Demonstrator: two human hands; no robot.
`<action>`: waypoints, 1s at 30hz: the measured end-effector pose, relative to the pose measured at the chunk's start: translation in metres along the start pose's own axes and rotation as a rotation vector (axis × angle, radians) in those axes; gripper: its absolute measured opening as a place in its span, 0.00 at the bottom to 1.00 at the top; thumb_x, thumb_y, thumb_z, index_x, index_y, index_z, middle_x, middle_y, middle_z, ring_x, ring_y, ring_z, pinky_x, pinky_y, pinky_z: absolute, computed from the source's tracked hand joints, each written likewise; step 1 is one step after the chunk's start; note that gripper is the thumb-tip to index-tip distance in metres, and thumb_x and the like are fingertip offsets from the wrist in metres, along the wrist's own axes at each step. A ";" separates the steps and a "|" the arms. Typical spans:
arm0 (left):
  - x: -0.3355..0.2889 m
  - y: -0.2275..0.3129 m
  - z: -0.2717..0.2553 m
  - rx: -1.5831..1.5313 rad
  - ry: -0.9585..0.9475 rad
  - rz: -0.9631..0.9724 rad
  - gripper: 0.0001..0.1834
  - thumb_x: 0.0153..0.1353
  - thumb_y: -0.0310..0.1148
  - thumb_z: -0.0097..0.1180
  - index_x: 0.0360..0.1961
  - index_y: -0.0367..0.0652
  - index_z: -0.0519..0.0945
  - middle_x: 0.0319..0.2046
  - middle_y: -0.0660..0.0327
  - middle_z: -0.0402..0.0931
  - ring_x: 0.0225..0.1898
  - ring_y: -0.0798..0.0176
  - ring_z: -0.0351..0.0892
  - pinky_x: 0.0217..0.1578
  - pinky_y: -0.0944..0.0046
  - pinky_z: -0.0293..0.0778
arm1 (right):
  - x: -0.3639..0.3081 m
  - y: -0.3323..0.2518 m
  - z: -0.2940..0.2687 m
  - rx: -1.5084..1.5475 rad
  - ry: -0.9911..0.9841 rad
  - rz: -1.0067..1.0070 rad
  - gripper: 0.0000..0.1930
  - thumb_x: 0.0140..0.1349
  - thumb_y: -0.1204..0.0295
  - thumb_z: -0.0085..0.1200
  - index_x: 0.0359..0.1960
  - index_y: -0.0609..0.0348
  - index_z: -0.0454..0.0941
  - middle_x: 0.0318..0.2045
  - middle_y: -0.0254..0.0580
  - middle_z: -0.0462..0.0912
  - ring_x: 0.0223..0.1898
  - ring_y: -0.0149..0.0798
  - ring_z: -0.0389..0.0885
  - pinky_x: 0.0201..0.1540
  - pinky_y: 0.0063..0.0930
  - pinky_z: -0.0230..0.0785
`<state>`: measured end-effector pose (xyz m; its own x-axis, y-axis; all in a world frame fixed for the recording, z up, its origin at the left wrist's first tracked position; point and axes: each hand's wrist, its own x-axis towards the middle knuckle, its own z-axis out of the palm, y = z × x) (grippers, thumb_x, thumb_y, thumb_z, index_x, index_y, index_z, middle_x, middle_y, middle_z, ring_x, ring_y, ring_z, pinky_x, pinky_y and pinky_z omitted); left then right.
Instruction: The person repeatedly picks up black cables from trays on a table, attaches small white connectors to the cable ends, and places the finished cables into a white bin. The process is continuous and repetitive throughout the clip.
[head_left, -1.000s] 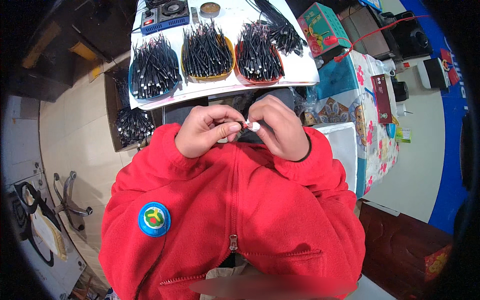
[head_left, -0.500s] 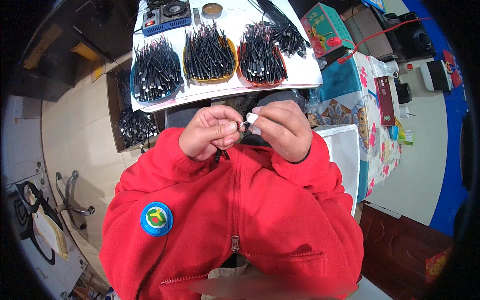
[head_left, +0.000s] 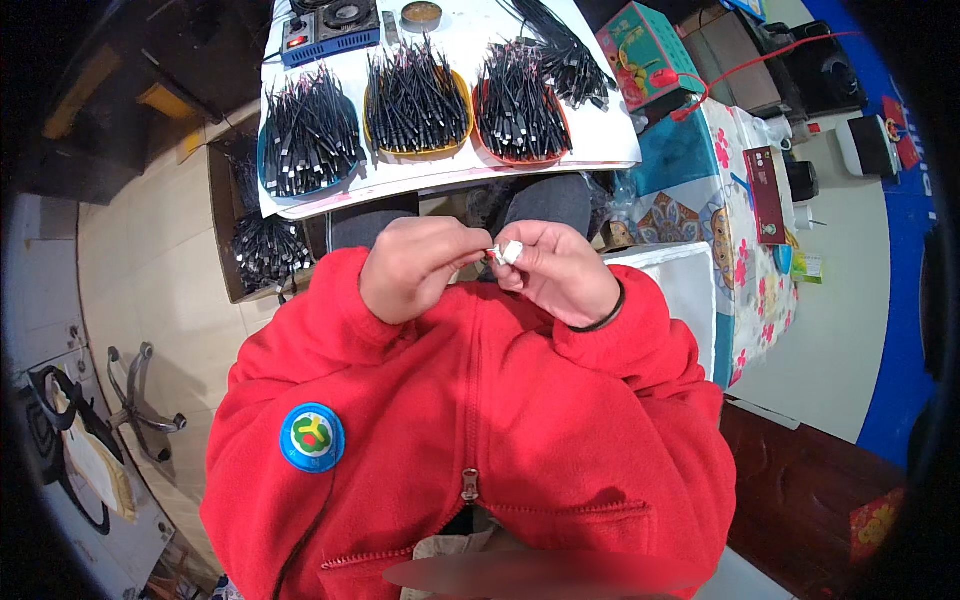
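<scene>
My left hand [head_left: 425,265] is closed, back upward, its fingertips pinching thin wire ends [head_left: 490,254] with a reddish tint. Most of the cable they belong to is hidden behind my fingers. Meeting it from the other side, my right hand [head_left: 562,272] is closed on the same wire ends with thumb and forefinger. White wrapping [head_left: 511,251] covers fingertips of that hand. Both hands are held in front of my red jacket, just short of the table. Beyond them stand a blue basket [head_left: 351,178], a yellow basket [head_left: 420,152] and a red basket [head_left: 520,161], full of short black cables.
On the white table [head_left: 430,178] are a blue-sided hot plate [head_left: 332,45], a round tin [head_left: 421,15] and loose black cables [head_left: 565,55]. A box of cables [head_left: 268,255] sits on the floor to the left. A white foam box [head_left: 672,262] stands at my right.
My left hand has rolled over so its back faces up, and the cable ends hanging below it are out of sight. My right hand has turned, bringing its thumb into view.
</scene>
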<state>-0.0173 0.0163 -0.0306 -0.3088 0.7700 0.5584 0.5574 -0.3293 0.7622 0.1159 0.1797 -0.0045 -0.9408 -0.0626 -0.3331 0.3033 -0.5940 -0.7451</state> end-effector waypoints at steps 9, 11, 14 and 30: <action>-0.014 -0.008 0.008 -1.298 -0.062 -0.588 0.07 0.62 0.26 0.54 0.40 0.34 0.78 0.23 0.62 0.73 0.21 0.76 0.66 0.20 0.76 0.54 | 0.010 -0.014 0.004 -1.115 -0.011 -0.994 0.10 0.48 0.80 0.62 0.34 0.60 0.79 0.33 0.41 0.79 0.34 0.40 0.77 0.38 0.29 0.69; -0.014 -0.009 0.011 -1.440 -0.085 -0.583 0.08 0.62 0.26 0.54 0.41 0.34 0.77 0.23 0.61 0.74 0.20 0.76 0.64 0.19 0.76 0.53 | 0.012 -0.014 0.006 -1.182 -0.050 -1.071 0.12 0.45 0.82 0.63 0.33 0.59 0.78 0.32 0.40 0.78 0.33 0.41 0.77 0.38 0.31 0.69; -0.014 -0.007 0.012 -1.515 -0.088 -0.623 0.08 0.62 0.25 0.54 0.41 0.35 0.77 0.24 0.60 0.74 0.21 0.75 0.65 0.19 0.76 0.54 | 0.013 -0.011 0.009 -1.268 0.010 -1.063 0.09 0.49 0.79 0.62 0.33 0.60 0.76 0.30 0.40 0.77 0.32 0.41 0.75 0.37 0.30 0.67; -0.011 0.010 -0.006 -0.637 0.002 -0.450 0.08 0.62 0.23 0.53 0.41 0.33 0.80 0.24 0.64 0.74 0.24 0.76 0.69 0.22 0.75 0.63 | 0.014 -0.005 0.013 -1.301 0.109 -1.140 0.12 0.43 0.79 0.64 0.32 0.60 0.78 0.31 0.39 0.75 0.34 0.41 0.74 0.37 0.31 0.67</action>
<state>-0.0135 0.0012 -0.0271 -0.4019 0.9032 0.1507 -0.1720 -0.2361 0.9564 0.0991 0.1718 0.0024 -0.7546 -0.0232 0.6558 -0.4876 0.6887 -0.5367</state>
